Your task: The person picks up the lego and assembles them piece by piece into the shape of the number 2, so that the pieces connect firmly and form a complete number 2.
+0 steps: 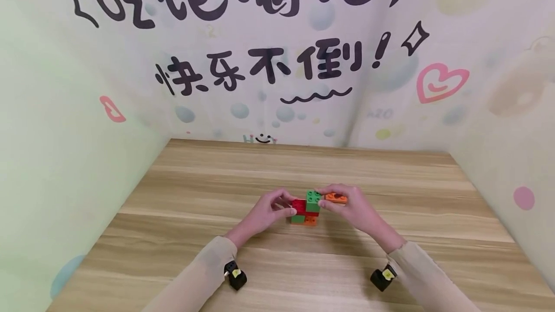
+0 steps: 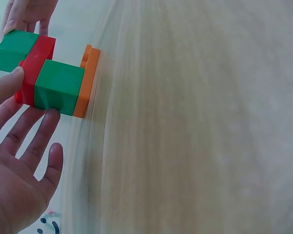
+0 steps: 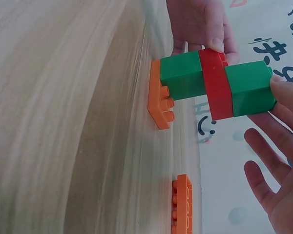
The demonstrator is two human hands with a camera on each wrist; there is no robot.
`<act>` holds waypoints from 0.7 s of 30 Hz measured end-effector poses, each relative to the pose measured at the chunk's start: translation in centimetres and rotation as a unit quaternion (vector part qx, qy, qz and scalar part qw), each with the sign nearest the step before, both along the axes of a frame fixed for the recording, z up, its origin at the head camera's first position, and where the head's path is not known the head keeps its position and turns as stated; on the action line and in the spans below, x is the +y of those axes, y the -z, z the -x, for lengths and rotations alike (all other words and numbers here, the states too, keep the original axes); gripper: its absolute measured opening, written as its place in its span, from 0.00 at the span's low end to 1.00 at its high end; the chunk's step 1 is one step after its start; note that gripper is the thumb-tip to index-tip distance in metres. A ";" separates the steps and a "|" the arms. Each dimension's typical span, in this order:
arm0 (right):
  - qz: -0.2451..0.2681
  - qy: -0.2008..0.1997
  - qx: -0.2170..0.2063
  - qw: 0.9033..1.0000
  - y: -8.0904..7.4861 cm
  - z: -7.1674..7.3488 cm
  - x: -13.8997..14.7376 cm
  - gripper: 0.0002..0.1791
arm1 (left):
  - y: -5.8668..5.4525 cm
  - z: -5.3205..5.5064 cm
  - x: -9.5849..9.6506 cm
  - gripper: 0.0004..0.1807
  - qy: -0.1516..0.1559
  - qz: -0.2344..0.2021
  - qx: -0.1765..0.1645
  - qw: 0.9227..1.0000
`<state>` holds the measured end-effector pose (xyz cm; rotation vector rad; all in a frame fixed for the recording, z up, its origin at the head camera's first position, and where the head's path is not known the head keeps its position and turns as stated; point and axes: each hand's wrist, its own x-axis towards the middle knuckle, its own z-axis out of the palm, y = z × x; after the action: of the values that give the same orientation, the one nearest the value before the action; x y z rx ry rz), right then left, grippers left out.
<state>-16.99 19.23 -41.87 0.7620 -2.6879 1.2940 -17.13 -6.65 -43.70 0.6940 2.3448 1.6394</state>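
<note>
Near the middle of the table stands a small stack of toy building bricks. At its foot lies a flat orange brick (image 3: 157, 95), with a lower green brick (image 3: 181, 74) on one end. A long red brick (image 1: 299, 207) lies across that green one. On the red brick's right end sits an upper green brick (image 1: 312, 203), with no gap seen between them. My left hand (image 1: 266, 211) pinches the red brick from the left, thumb in front. My right hand (image 1: 352, 205) grips the upper green brick between thumb and fingers; some fingertips are hidden behind it.
A loose orange brick (image 1: 336, 198) lies on the wooden table (image 1: 208, 187) just behind my right hand; it also shows low in the right wrist view. Printed walls (image 1: 243, 124) border the table at the back and both sides. A black wrist device (image 1: 236, 279) hangs at each sleeve.
</note>
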 end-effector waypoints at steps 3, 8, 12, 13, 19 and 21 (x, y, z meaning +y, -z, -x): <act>0.002 -0.003 0.000 1.000 0.1 0.1 0.0 0.17 | 0.9 0.4 0.0 0.13 -0.004 0.002 0.006 1.000; 0.005 -0.003 -0.005 1.000 0.2 0.3 0.1 0.17 | 3.0 1.5 -0.2 0.12 -0.004 0.002 0.023 1.000; 0.008 -0.004 -0.010 1.000 0.2 0.3 0.0 0.18 | 3.0 1.5 -0.2 0.12 -0.006 -0.003 0.023 1.000; 0.007 -0.005 -0.012 1.000 0.2 0.3 -0.1 0.18 | 3.0 1.5 -0.2 0.12 -0.007 -0.003 0.022 1.000; 0.014 -0.010 -0.025 1.000 0.2 0.3 -0.1 0.17 | 2.9 1.3 -0.1 0.14 -0.008 -0.003 0.015 1.000; 0.018 -0.013 -0.028 0.999 0.2 0.3 -0.1 0.17 | 2.8 1.4 -0.1 0.14 -0.007 -0.002 0.013 1.000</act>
<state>-17.28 19.15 -42.07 0.7696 -2.6975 1.3857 -18.48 -6.74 -46.55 0.7047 2.3699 1.6512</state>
